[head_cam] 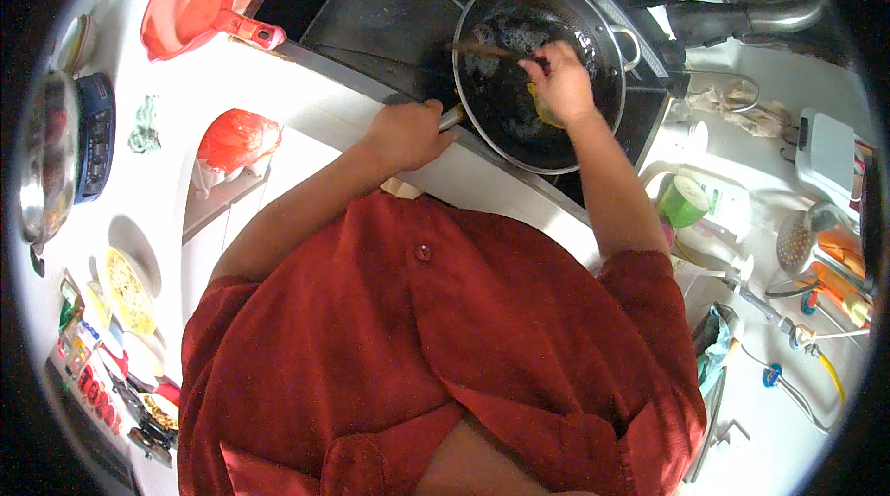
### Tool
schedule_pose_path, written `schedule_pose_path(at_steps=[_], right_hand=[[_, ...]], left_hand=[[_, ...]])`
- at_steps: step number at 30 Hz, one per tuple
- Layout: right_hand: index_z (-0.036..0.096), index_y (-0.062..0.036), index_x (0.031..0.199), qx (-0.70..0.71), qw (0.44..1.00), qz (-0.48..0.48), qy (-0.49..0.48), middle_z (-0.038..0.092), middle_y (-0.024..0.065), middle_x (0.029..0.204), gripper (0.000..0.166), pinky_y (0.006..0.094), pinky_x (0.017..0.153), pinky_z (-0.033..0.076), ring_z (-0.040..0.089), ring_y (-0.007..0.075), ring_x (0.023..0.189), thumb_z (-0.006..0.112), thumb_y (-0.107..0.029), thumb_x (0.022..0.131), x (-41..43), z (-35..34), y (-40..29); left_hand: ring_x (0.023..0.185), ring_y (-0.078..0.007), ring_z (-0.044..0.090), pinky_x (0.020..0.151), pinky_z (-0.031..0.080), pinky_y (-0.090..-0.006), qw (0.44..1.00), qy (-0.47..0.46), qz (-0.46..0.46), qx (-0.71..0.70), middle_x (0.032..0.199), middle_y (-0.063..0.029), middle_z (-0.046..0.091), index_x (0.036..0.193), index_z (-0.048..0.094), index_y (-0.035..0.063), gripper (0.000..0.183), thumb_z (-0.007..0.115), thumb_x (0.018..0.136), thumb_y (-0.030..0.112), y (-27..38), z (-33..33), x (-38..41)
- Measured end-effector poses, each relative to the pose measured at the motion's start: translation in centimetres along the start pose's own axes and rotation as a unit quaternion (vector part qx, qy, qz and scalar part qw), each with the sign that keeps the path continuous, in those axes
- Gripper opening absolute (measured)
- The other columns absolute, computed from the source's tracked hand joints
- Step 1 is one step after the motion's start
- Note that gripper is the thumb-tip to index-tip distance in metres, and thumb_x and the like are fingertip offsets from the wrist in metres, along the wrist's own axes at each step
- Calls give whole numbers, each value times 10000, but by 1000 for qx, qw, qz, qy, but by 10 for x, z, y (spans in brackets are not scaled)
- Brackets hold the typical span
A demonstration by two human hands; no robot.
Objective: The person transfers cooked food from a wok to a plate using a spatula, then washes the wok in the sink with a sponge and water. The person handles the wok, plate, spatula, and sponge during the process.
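A dark wok (500,127) with a metal rim sits on the black stove. My left hand (403,136) is closed around its long handle (452,118) at the near left side. Over the inside of the wok, my right hand (564,82) grips a thin brown utensil (487,49), blurred, which points left toward the rim. Its exact kind cannot be told. Below my right hand a piece of yellow food (542,106) shows, partly hidden by the hand. The wok's inner surface looks wet and shiny.
A red plastic ladle (186,6) lies on the left counter. A red plastic bag (240,141) is below it, and a metal pan (49,155) stands at the far left. At right are a cut green vegetable (685,200) and a hanging skimmer (796,242).
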State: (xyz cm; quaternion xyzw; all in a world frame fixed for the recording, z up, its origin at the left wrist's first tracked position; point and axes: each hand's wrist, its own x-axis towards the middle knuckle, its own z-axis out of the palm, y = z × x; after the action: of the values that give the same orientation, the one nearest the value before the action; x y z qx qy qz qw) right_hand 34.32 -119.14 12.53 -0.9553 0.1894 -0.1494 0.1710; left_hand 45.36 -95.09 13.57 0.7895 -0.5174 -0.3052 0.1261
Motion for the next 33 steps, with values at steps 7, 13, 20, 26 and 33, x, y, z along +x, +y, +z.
schedule_pose_path(at_steps=[7, 13, 20, 26, 33], right_hand=[[505, -41, 971, 16, 999, -1, -43, 521, 168, 959, 361, 394, 737, 471, 548, 342, 872, 698, -95, 671, -46, 25, -28], [481, -48, 1062, -91, 948, 212, -220, 506, 216, 1110, 482, 389, 860, 433, 525, 331, 1028, 734, -219, 688, -41, 3, 23], [530, -57, 1010, -78, 953, 118, -267, 576, 223, 957, 300, 391, 782, 462, 569, 340, 914, 606, -172, 744, -60, 19, 102], [581, -28, 941, 235, 843, 474, -97, 589, 49, 835, 251, 263, 541, 475, 553, 139, 681, 559, -245, 818, -33, -8, 61], [555, -41, 1032, 62, 982, 172, -38, 487, 167, 1133, 303, 303, 884, 409, 496, 235, 1065, 649, -191, 786, -45, 46, -11]], left_hand=[[827, -313, 606, 720, 492, -388, 981, 70, 10, -179, 888, -140, 625, 1047, 558, 146, 334, 564, 792, 362, -22, 38, 3], [772, -305, 608, 674, 497, -366, 959, 60, -38, -273, 842, -118, 629, 994, 601, 168, 315, 625, 745, 359, -12, 17, -8], [553, -184, 578, 522, 463, -306, 910, 48, -66, -407, 618, -56, 577, 893, 622, 102, 257, 652, 729, 298, -15, 19, -12], [508, -172, 567, 493, 460, -309, 897, 12, -89, -434, 587, -54, 566, 909, 623, 99, 265, 648, 728, 292, -7, 2, -19], [596, -212, 603, 552, 478, -315, 913, 45, -68, -401, 669, -79, 603, 934, 627, 124, 281, 653, 720, 303, -10, 14, -14]])
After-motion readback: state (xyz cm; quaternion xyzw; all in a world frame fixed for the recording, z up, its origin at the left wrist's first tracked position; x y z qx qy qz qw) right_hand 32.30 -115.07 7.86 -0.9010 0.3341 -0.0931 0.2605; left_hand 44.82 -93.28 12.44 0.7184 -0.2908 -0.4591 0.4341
